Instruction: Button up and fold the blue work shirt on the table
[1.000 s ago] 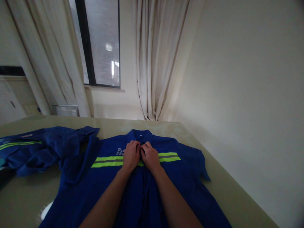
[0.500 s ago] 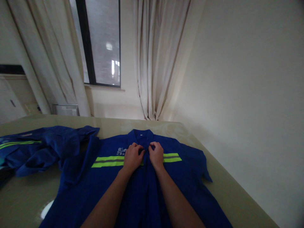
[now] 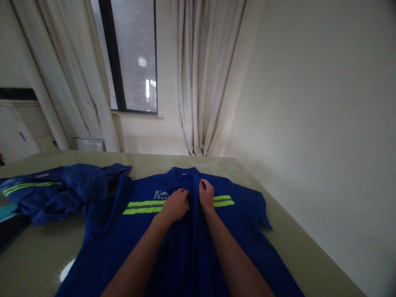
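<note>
A blue work jacket [image 3: 244, 231] with yellow-green reflective stripes lies face up, its collar toward the far edge. My left hand [image 3: 175, 205] is closed on the front panel just below the white chest lettering, its fingertips partly hidden. Opposite it, my right hand [image 3: 206, 196] pinches the other front edge beside the collar opening. A strip of the front placket shows between the two hands, and the panels are slightly apart there.
A crumpled second blue garment [image 3: 83, 185] lies to the left on the pale green table [image 3: 145, 159]. Near it are a dark item with a turquoise edge [image 3: 10, 222] and a white round spot [image 3: 66, 270]. A wall [image 3: 324, 144] borders the right side; curtains hang beyond.
My hands have moved apart: the right one shifted slightly right and up with the jacket's edge, opening the front a little. The left hand turned over, its fingers now more tucked in.
</note>
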`<state>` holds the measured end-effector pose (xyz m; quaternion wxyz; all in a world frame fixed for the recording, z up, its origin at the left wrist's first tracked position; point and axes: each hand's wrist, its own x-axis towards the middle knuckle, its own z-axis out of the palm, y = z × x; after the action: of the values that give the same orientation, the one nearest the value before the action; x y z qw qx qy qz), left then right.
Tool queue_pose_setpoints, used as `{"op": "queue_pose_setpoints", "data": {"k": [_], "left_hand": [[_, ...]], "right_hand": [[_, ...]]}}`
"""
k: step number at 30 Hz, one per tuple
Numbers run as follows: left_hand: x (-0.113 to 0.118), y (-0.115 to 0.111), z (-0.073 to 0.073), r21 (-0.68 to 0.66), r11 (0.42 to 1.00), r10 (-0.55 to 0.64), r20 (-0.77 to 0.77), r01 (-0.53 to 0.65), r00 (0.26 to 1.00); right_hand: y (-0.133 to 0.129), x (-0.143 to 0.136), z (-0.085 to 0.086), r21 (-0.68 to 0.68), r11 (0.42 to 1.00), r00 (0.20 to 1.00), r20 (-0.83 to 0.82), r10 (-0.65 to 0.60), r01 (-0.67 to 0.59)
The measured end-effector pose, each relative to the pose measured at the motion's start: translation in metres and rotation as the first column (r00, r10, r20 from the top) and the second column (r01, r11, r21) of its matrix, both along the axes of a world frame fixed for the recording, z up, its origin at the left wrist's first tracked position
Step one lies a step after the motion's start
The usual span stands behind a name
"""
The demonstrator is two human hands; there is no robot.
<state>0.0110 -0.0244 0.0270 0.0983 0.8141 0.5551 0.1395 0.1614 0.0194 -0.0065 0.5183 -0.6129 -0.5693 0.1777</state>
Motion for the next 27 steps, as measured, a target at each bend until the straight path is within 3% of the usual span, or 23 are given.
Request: {"op": "queue_pose_setpoints", "data": {"k": [3,6,10,14,17,21,24,27], "left_hand": [[0.007,-0.036,0.01,-0.028,0.999,-0.036,-0.068,0.034,0.997],[0.009,-0.089,0.007,-0.09,0.991,-0.113,-0.164,0.099,0.98],[0.001,-0.162,-0.029,-0.198,0.967,-0.198,-0.177,0.162,0.964],[-0.007,-0.208,-0.069,-0.249,0.965,-0.122,-0.126,0.088,0.984],[-0.008,-0.217,-0.075,-0.266,0.96,-0.125,-0.131,0.086,0.984],[-0.011,-0.213,-0.056,-0.171,0.965,-0.22,-0.116,0.199,0.969],[-0.013,-0.201,-0.043,-0.072,0.975,-0.217,-0.097,0.21,0.971],[-0.012,-0.175,-0.035,-0.018,0.983,-0.185,-0.104,0.184,0.977]], "right_hand": [[0.0,-0.003,0.002,-0.007,1.0,1.0,0.015,0.016,-0.016],[-0.001,-0.007,0.002,-0.027,0.998,0.998,0.035,0.052,-0.051],[-0.005,-0.012,0.004,-0.049,0.994,0.992,0.076,0.102,-0.098],[-0.017,-0.016,0.011,-0.052,0.99,0.984,0.115,0.137,-0.131],[-0.028,-0.02,0.018,-0.031,0.988,0.982,0.114,0.151,-0.149],[-0.045,-0.02,0.028,-0.013,0.969,0.965,0.093,0.247,-0.247],[-0.07,-0.009,0.037,-0.012,0.948,0.942,0.103,0.318,-0.319],[-0.115,0.012,0.045,-0.047,0.913,0.89,0.205,0.407,-0.406]]}}
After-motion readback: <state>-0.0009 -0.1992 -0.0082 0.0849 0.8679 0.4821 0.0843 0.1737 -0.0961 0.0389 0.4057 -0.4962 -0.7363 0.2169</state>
